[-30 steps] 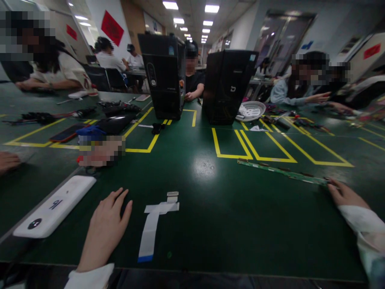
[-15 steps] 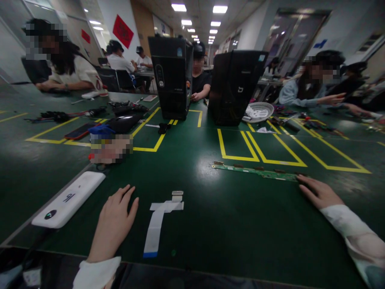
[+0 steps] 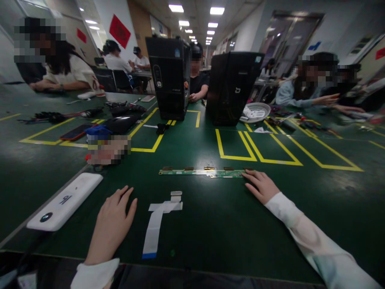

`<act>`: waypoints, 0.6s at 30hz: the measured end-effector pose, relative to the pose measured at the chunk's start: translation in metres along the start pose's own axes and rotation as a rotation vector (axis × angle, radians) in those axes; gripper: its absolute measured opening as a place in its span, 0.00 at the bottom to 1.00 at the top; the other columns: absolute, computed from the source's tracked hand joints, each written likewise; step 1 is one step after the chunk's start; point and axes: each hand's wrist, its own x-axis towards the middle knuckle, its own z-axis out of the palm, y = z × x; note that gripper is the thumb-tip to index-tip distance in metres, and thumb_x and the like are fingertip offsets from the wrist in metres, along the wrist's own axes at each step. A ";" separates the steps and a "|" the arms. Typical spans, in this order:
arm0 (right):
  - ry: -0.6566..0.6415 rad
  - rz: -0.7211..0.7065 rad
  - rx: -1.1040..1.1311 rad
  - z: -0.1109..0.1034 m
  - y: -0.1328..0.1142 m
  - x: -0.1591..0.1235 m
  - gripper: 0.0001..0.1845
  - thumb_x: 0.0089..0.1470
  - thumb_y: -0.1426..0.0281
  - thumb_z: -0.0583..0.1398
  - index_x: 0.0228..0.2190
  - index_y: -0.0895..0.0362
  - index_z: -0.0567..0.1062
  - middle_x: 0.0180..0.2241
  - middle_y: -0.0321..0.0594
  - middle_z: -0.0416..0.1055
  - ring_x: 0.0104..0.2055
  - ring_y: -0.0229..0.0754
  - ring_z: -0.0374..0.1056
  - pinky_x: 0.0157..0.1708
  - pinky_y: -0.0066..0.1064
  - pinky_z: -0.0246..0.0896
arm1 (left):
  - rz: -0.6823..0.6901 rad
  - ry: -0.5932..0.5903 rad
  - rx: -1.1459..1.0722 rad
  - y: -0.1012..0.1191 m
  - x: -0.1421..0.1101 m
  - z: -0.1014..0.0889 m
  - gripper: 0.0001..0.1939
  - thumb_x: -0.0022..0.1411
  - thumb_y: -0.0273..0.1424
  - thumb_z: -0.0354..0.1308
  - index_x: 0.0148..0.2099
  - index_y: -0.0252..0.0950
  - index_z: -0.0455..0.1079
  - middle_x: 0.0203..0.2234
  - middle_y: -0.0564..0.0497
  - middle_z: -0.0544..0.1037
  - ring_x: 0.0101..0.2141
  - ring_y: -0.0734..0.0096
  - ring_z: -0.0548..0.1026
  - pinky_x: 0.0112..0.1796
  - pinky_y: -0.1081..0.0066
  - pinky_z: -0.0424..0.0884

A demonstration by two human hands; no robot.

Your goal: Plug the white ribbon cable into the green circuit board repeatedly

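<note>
My left hand (image 3: pixel 111 222) rests on the green table, its fingers spread and holding nothing. Just right of it lies a flat white ribbon cable (image 3: pixel 154 233) with a blue end, a taped bend and a small connector at the top. Farther out, a long narrow green circuit board (image 3: pixel 198 172) lies crosswise, with brown tabs along its far edge. My right hand (image 3: pixel 262 186) has its fingertips on the board's right end, and the thumb points left just below it. That end is partly covered by the fingers.
A white power bank (image 3: pixel 64 202) lies at the left. Two black computer towers (image 3: pixel 168 80) stand ahead, by yellow tape outlines. A white basket (image 3: pixel 255 112), cables (image 3: pixel 49 117) and a phone (image 3: pixel 76 131) are spread farther out. Other people sit around the table.
My right hand has moved left, bringing the circuit board with it to lie in front of the ribbon cable's far end. My left hand stays in place.
</note>
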 end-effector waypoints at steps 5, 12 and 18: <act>-0.015 -0.016 -0.036 -0.001 -0.034 0.010 0.25 0.64 0.58 0.47 0.53 0.56 0.72 0.51 0.51 0.69 0.49 0.53 0.64 0.45 0.47 0.64 | -0.003 -0.003 -0.008 0.001 0.001 -0.001 0.32 0.66 0.44 0.36 0.57 0.27 0.66 0.56 0.35 0.69 0.56 0.46 0.67 0.55 0.50 0.64; -0.041 -0.019 -0.065 -0.004 -0.066 0.019 0.27 0.64 0.57 0.47 0.54 0.59 0.72 0.50 0.54 0.68 0.49 0.55 0.63 0.43 0.47 0.64 | -0.022 -0.021 -0.016 0.003 0.002 -0.004 0.33 0.66 0.45 0.36 0.58 0.26 0.66 0.56 0.35 0.69 0.56 0.46 0.67 0.56 0.50 0.63; -0.052 -0.007 -0.077 0.001 -0.091 0.030 0.27 0.64 0.56 0.47 0.54 0.57 0.71 0.51 0.53 0.68 0.49 0.56 0.62 0.43 0.47 0.63 | -0.017 -0.029 -0.016 0.002 0.001 -0.003 0.33 0.66 0.45 0.36 0.58 0.25 0.66 0.57 0.35 0.69 0.57 0.45 0.66 0.56 0.49 0.63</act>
